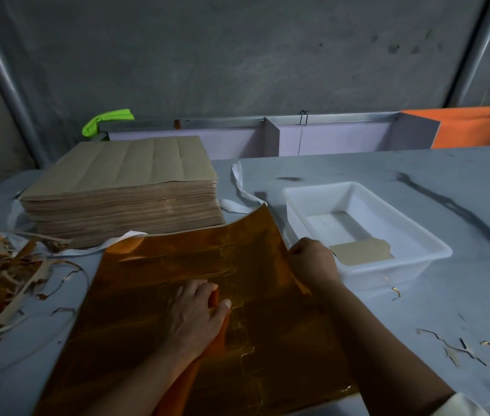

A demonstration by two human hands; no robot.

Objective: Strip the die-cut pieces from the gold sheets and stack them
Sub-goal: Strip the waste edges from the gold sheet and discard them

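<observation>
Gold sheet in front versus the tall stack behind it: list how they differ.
The gold sheet shows a shiny orange-gold face; the stack has a dull brown top. The gold sheet is one layer, its far corner lifted, with the right hand gripping its edge; the stack is many layers lying flat. Both rest on the table.

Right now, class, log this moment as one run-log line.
left hand: rests on gold sheet | right hand: grips its right edge | white tray: one brown piece inside
</observation>
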